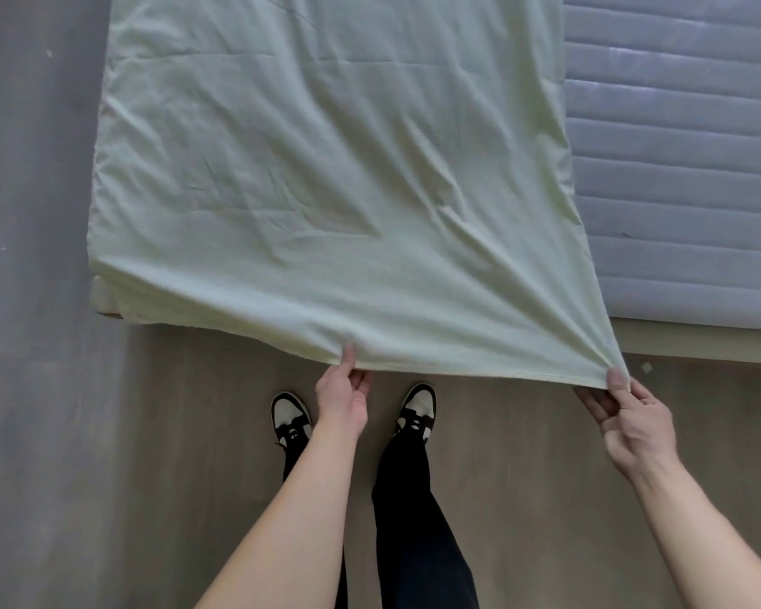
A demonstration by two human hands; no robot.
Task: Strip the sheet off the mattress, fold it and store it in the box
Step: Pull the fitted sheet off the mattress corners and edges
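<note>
I am pinching the near hem of the pale sheet (326,178) with my left hand (342,400) and its corner with my right hand (633,421), fingers clamped on cloth. It is looking light, limp and crease-prone, so hems and corners are seeming the best holds. It is lying over the mattress (677,169), long axis running away from me.

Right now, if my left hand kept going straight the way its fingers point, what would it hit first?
The left hand already pinches the sheet hem. Straight on, it would likely meet the draped sheet over the mattress end, though depth is unclear here.
</note>
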